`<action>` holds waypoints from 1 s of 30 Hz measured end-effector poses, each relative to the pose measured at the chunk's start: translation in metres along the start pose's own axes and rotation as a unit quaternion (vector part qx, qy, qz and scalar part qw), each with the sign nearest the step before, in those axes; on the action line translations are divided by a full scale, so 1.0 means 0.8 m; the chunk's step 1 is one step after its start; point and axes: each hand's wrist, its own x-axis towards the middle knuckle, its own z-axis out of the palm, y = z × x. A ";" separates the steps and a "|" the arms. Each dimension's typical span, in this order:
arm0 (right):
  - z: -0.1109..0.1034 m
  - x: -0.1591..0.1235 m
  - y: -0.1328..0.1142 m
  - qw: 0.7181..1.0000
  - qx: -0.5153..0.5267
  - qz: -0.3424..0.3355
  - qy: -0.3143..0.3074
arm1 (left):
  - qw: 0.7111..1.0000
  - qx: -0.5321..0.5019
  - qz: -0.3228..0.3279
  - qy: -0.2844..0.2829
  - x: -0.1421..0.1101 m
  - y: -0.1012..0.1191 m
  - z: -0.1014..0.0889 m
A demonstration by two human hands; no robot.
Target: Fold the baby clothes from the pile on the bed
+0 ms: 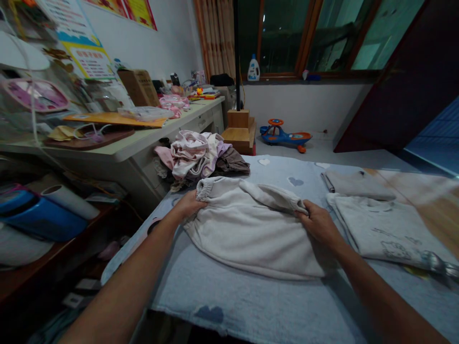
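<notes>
Pale grey sweatpants (247, 234) lie spread sideways across the blue bed cover (229, 306), with gathered elastic at both upper corners. My left hand (191, 204) is closed on the left corner, by a ribbed cuff. At the right corner, the fingers of my right hand (317, 222) grip the other gathered edge. The upper edge sags in a loose fold between my hands, while the lower part rests on the cover. My fingertips are partly hidden by the cloth.
Crumpled clothes (197, 155) are heaped at the bed's far left. On the right lie a folded light sweatshirt (387, 229) and a folded grey garment (358, 184). A cluttered desk (122, 148) runs along the left wall. Beyond the bed stands a blue ride-on toy (285, 136).
</notes>
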 end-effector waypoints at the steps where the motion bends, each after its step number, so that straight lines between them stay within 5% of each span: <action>1: -0.004 0.016 0.002 1.000 -0.020 -0.004 0.021 | 1.000 -0.004 0.020 0.018 0.004 0.002 0.004; 6: -0.021 0.075 0.009 0.985 -0.070 -0.029 0.153 | 0.984 -0.028 0.146 0.095 0.021 0.019 0.022; 11: -0.021 0.071 0.014 0.969 -0.042 -0.026 0.241 | 0.961 0.024 0.173 0.214 0.017 0.019 0.022; 21: -0.017 -0.057 0.026 0.986 0.102 0.055 0.119 | 0.915 0.250 0.236 0.213 -0.070 -0.043 0.000; 30: -0.031 -0.128 0.068 0.977 0.209 -0.005 0.039 | 0.990 0.008 0.113 0.085 -0.117 -0.077 -0.021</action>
